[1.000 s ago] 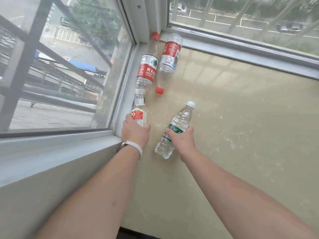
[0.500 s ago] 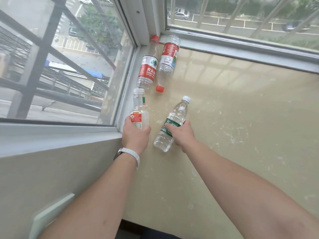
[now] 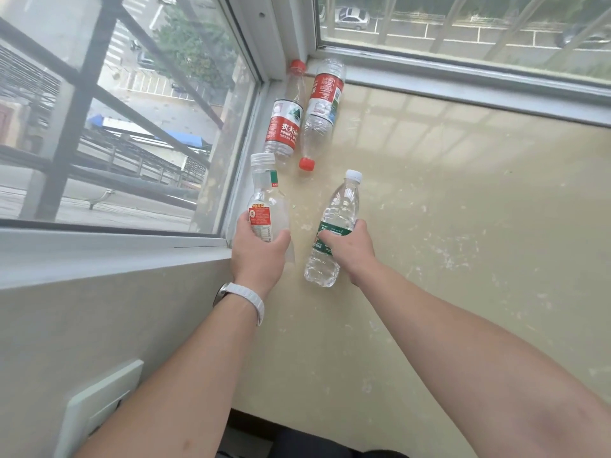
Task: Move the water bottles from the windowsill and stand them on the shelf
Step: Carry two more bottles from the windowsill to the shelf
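My left hand (image 3: 256, 251) grips a short clear bottle with a white cap and a small red label (image 3: 264, 200), held up off the beige windowsill (image 3: 463, 242). My right hand (image 3: 350, 249) is wrapped around a clear bottle with a green label and white cap (image 3: 340, 209), tilted with its cap away from me. Two red-labelled bottles lie flat in the far left corner of the sill: one (image 3: 286, 123) with its red cap in the corner, the other (image 3: 322, 107) with its red cap pointing toward me. No shelf is in view.
Window glass and frames (image 3: 244, 133) close the sill on the left and at the back. A grey wall (image 3: 99, 325) with a pale switch plate (image 3: 99, 404) runs below the left window. A white band sits on my left wrist.
Both hands have lifted their bottles a little off the sill and drawn them toward me. The two red-labelled bottles in the corner have not moved.
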The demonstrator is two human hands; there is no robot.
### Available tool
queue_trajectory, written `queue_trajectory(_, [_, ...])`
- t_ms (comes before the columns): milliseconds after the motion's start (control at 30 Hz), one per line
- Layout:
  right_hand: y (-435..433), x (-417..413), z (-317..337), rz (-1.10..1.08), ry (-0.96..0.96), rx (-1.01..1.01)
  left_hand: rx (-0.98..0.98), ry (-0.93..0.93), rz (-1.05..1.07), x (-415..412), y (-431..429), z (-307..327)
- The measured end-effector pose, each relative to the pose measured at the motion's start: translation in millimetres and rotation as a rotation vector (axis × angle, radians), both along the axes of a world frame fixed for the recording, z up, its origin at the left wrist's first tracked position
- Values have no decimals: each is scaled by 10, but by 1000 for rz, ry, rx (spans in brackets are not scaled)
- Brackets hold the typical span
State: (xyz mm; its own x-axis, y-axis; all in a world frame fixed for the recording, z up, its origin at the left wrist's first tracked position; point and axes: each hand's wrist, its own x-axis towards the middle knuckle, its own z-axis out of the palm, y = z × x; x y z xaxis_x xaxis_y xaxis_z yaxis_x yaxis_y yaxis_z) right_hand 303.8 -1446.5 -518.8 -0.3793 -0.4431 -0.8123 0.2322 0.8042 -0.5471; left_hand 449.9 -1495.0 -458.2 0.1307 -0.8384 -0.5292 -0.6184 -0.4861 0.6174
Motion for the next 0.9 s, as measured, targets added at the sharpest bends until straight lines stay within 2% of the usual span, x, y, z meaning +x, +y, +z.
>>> queue_trajectory(200, [87,-161,462,101,117,-103,-17,102,-71,-114,34,337])
queue_trajectory(433, [359,-376,1312,178,271,-259,-115,201,-89,-176,108,889])
queue_trajectory(900, [1279,-580,2971,-32,272,-687,-288,410,-162,-32,836,2142])
